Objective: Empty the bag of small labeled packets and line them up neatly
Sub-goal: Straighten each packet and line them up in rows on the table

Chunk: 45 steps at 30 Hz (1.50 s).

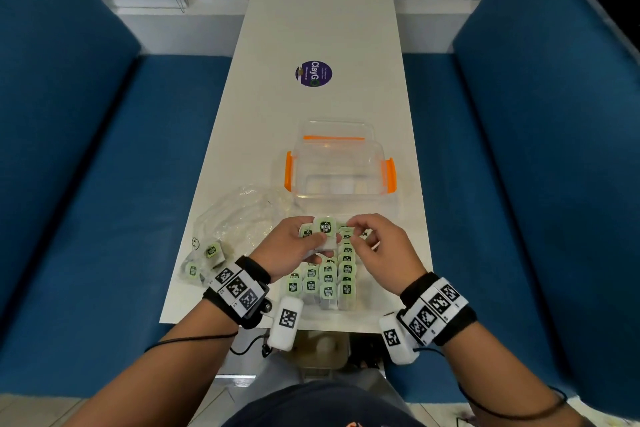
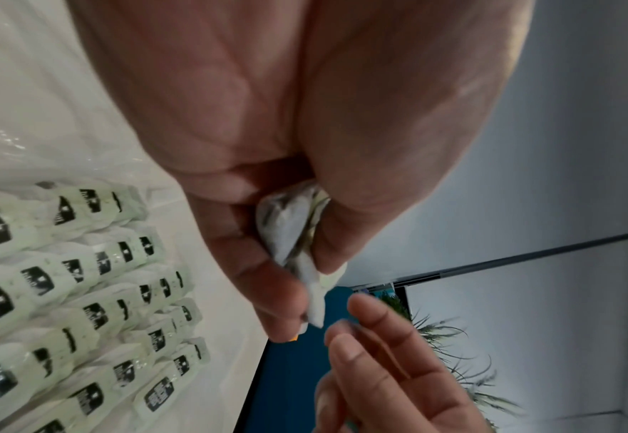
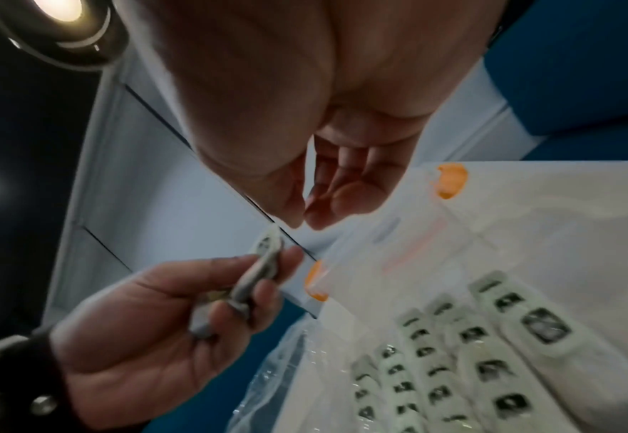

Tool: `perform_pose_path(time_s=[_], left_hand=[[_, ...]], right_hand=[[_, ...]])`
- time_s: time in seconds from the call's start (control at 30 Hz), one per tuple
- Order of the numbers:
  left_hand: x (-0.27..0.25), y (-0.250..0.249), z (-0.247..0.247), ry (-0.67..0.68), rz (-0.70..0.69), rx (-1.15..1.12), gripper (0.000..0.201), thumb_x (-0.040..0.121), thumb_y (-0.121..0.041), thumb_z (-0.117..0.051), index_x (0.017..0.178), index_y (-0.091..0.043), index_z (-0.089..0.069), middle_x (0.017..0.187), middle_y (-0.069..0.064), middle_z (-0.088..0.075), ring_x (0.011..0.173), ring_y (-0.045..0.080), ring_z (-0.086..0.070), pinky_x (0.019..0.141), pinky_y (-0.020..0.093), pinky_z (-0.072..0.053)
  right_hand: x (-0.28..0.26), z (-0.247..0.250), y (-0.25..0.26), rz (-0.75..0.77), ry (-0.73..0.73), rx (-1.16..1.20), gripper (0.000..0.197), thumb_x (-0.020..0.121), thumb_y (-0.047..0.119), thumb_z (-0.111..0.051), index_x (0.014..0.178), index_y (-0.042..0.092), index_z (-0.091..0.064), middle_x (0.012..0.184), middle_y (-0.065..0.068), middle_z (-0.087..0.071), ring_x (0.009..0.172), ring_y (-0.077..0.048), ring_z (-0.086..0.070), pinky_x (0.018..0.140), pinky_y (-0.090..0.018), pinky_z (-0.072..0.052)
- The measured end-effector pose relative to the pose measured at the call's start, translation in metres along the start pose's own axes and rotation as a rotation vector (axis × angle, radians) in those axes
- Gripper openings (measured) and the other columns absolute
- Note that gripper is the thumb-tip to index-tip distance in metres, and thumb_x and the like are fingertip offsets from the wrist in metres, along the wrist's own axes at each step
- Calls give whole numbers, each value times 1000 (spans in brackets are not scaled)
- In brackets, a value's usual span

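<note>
My left hand (image 1: 309,236) is raised over the table and pinches a small bunch of white packets, the top one showing its green label (image 1: 326,226). The same bunch appears edge-on between thumb and fingers (image 2: 297,234) and in the right wrist view (image 3: 264,265). My right hand (image 1: 360,222) hovers just right of the bunch, its fingertips (image 3: 299,218) close together and holding nothing. Several rows of green-labelled packets (image 1: 327,279) lie lined up on the white table (image 1: 322,28) under my hands. The crumpled clear bag (image 1: 239,215) lies to the left, with a few packets (image 1: 207,255) inside.
A clear plastic box with orange latches (image 1: 339,166) stands just beyond the rows, its lid behind it. A round purple sticker (image 1: 314,73) is farther back on the table. Blue benches (image 1: 104,184) flank both long sides of the narrow table.
</note>
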<state>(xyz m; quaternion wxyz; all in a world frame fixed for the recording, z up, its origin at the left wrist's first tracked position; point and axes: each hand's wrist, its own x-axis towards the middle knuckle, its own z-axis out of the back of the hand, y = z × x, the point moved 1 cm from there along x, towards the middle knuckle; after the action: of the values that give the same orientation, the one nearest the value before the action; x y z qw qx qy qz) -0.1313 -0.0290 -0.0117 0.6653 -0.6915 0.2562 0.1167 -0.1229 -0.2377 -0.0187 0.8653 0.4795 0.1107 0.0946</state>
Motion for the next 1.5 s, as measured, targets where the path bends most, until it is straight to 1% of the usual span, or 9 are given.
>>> perform_pose_path(time_s=[0.2,0.37,0.53,0.67,0.83,0.93,1.1,1.3,1.5], left_hand=[[-2,-6,-2,1,30,-106,33,100,-7,-62,129,7,-55,112,21,-72,92,32,-75,65,27,-57],[-6,-10,1,30,43,-196,11,99,-3,-60,109,-2,-66,98,14,-74,83,28,-73,71,30,-59],[-11,-15,1,55,44,-245,9,98,-5,-61,102,-1,-67,94,19,-72,77,26,-71,67,29,-60],[-12,-18,-1,60,41,-276,18,97,-8,-62,109,6,-63,90,19,-69,72,25,-69,60,26,-58],[-14,-20,0,50,60,-375,10,94,-6,-64,100,1,-61,82,16,-63,67,26,-65,52,26,-53],[-14,-19,1,48,75,-439,20,87,-5,-70,102,0,-57,80,17,-58,64,28,-62,49,27,-50],[-14,-22,-1,55,73,-466,9,83,-6,-68,87,0,-62,74,17,-58,61,28,-61,47,27,-49],[-14,-24,-1,17,74,-478,7,91,7,-57,92,2,-62,78,20,-65,63,27,-68,52,26,-57],[-12,-22,-1,27,46,-475,11,90,3,-64,99,-2,-66,89,17,-72,74,23,-73,60,23,-59]], right_hand=[[3,-5,7,95,55,-7,27,94,19,-70,117,32,-66,103,13,-58,73,-10,-58,74,-22,-51],[-1,-7,9,107,55,53,19,94,21,-71,110,30,-70,103,12,-60,75,-9,-59,72,-14,-45],[-3,-9,13,107,-7,114,12,92,27,-75,103,30,-70,96,12,-63,70,-9,-57,71,-22,-48],[-4,-8,17,148,-43,153,3,94,20,-72,93,22,-72,90,10,-66,73,-9,-58,69,-19,-45],[-7,-2,17,122,-68,198,17,93,14,-72,102,27,-64,92,11,-64,65,-12,-57,64,-24,-50],[-8,-2,21,171,-57,166,28,91,11,-73,109,28,-59,98,9,-59,65,-14,-56,65,-31,-52],[-9,-3,27,264,0,72,35,88,16,-74,113,32,-56,104,14,-53,68,-16,-57,65,-29,-51],[-8,-7,26,288,-48,52,14,92,16,-72,104,22,-67,103,10,-57,65,-14,-56,65,-26,-49],[-10,-4,30,262,-38,113,8,96,14,-69,94,21,-70,92,8,-62,72,-11,-58,67,-20,-46]])
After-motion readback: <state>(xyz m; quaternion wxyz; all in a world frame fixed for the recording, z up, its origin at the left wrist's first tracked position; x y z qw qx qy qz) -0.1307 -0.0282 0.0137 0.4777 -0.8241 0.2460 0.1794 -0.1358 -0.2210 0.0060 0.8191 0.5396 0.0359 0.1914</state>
